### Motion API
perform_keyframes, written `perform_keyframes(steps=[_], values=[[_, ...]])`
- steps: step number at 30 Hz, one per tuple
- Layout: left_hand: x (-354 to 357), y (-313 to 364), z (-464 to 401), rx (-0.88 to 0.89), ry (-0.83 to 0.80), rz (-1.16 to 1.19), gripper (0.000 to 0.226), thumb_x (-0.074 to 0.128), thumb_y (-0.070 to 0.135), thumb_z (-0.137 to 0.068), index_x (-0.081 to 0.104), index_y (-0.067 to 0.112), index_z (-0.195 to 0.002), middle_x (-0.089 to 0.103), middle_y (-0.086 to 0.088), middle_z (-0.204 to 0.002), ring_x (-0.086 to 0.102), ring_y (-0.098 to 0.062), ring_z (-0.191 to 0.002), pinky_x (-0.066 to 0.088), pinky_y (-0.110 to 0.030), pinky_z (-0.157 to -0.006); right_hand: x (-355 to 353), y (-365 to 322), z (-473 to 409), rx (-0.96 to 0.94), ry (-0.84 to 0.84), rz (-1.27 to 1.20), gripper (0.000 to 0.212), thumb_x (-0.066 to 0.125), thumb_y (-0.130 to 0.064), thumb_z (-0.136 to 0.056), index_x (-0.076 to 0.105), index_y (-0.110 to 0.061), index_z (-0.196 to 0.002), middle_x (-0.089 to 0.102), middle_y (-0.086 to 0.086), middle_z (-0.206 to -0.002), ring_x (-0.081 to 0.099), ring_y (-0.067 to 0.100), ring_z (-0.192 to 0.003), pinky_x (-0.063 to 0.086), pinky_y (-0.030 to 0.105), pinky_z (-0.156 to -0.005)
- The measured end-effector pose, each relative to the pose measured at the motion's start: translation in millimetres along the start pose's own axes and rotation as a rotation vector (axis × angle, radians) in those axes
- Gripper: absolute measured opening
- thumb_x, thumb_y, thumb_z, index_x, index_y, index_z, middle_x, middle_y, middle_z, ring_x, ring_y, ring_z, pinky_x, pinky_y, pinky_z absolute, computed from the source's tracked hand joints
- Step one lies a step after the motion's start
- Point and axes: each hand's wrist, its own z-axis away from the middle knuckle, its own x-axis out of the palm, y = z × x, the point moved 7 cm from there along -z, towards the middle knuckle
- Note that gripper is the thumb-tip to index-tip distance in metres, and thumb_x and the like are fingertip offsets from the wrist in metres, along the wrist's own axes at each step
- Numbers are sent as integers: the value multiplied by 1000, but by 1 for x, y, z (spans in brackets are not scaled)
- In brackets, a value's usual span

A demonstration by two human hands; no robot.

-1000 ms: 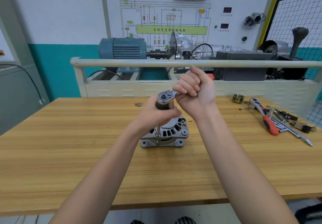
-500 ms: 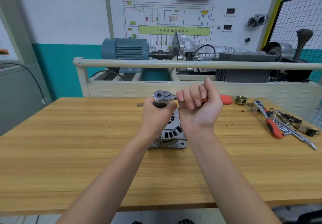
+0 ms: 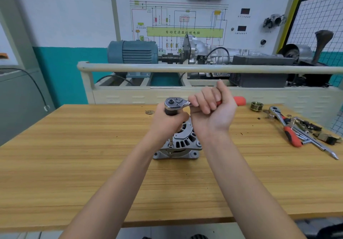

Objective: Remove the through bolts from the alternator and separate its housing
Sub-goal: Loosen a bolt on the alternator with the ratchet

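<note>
I see the alternator standing near the middle of the bench, somewhat toward its far edge, its flat base down on the wood. My left hand curls round the dark socket extension just under the ratchet head, holding it upright; the thin lower end of the extension comes down onto a bolt at the alternator's near left rim. My right hand is wrapped tight round the ratchet's red handle, whose tip pokes out to the right of my fist. Toward the bench's far right corner sits a brass pulley, and near the right edge lies a second ratchet amid loose sockets and small parts.
</note>
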Motion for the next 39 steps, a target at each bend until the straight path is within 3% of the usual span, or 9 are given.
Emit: perform_keyframes(steps=[3,5,13,15,22,25,28,34,39], values=[[-4,-2,1,-8,206,-19,41,59,-9,-76,39,18,-53,38,11,-42,31,-9,-42,29,-20,-43,2,-4,16,-149,-29,43,54,33,-17,-100,35,-18,-45,26,-4,-39,25,11,-34,35,23,-44],[-4,-4,1,-9,213,-50,39,60,-8,-75,40,18,-53,38,9,-44,32,-10,-44,30,-20,-43,4,-6,16,-140,-46,74,54,33,-17,-99,35,-18,-45,26,-4,-39,25,11,-35,35,23,-44],[9,4,2,28,-288,-94,33,64,7,-69,48,23,-45,41,5,-41,35,-14,-40,33,-22,-45,9,11,-24,395,-94,3,50,40,-17,-92,35,-16,-42,27,-6,-34,26,7,-28,25,19,-40],[9,3,1,10,-306,-83,33,62,6,-68,46,24,-45,39,5,-41,33,-13,-40,31,-21,-44,10,14,-27,429,-88,-22,48,42,-17,-91,35,-16,-43,27,-7,-34,26,6,-27,24,18,-39],[-3,-5,2,1,157,-63,43,58,-9,-74,35,19,-50,34,10,-42,29,-7,-41,28,-18,-43,-3,-4,3,-45,2,9,54,36,-18,-98,36,-18,-44,26,-6,-38,24,9,-32,32,21,-40],[-1,-5,2,12,206,-57,44,58,-9,-73,34,21,-51,34,9,-44,27,-7,-43,26,-17,-42,-1,-9,15,-141,-45,58,53,35,-18,-97,36,-18,-45,27,-4,-39,25,11,-34,36,23,-45],[-1,-5,2,29,92,-98,42,62,-5,-70,41,23,-47,39,8,-44,33,-9,-44,30,-20,-45,2,-6,4,-18,-90,66,49,40,-18,-92,37,-18,-43,27,-5,-37,25,9,-32,35,23,-41],[10,1,3,3,-359,-73,32,66,11,-72,51,24,-48,40,5,-42,36,-12,-39,32,-20,-42,11,11,-22,394,-119,-9,48,42,-17,-89,36,-16,-42,27,-6,-34,26,7,-27,26,20,-38],[10,-2,1,0,-233,-82,37,62,8,-68,43,24,-41,37,7,-39,31,-8,-37,29,-16,-43,5,9,-19,275,-27,-53,55,38,-18,-96,36,-17,-41,25,-7,-34,23,6,-26,23,19,-35]])
